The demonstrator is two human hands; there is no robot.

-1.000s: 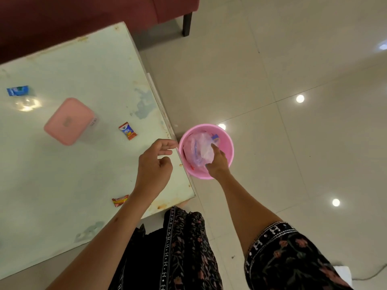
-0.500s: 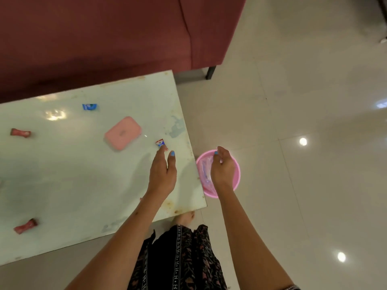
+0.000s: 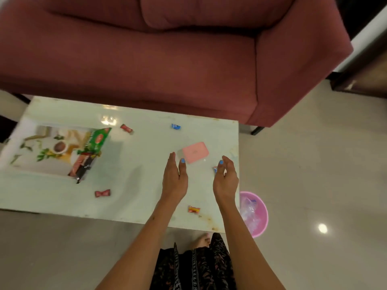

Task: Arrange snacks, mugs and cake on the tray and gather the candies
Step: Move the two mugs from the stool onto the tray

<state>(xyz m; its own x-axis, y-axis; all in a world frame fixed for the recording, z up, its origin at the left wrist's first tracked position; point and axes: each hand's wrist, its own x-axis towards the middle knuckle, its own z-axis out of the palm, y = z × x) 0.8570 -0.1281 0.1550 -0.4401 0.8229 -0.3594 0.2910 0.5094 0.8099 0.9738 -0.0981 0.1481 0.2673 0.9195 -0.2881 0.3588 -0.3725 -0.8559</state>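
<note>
both hands hover over the pale glossy table (image 3: pixel 129 185), near its right end. the left hand (image 3: pixel 174 178) is flat, fingers together, empty, just short of the pink rounded box (image 3: pixel 195 152). the right hand (image 3: pixel 226 178) is loosely curled beside a small red-and-blue wrapped candy (image 3: pixel 215 169); whether it already pinches it i cannot tell. best to close thumb and forefinger on the wrapper's twisted end, lift cleanly, then sweep up the orange candy (image 3: pixel 194 209), the red ones (image 3: pixel 102 193) (image 3: pixel 126 128) and the blue one (image 3: pixel 175 126). the floral tray (image 3: pixel 41 166) with snack packets (image 3: pixel 84 164) sits well apart at left.
</note>
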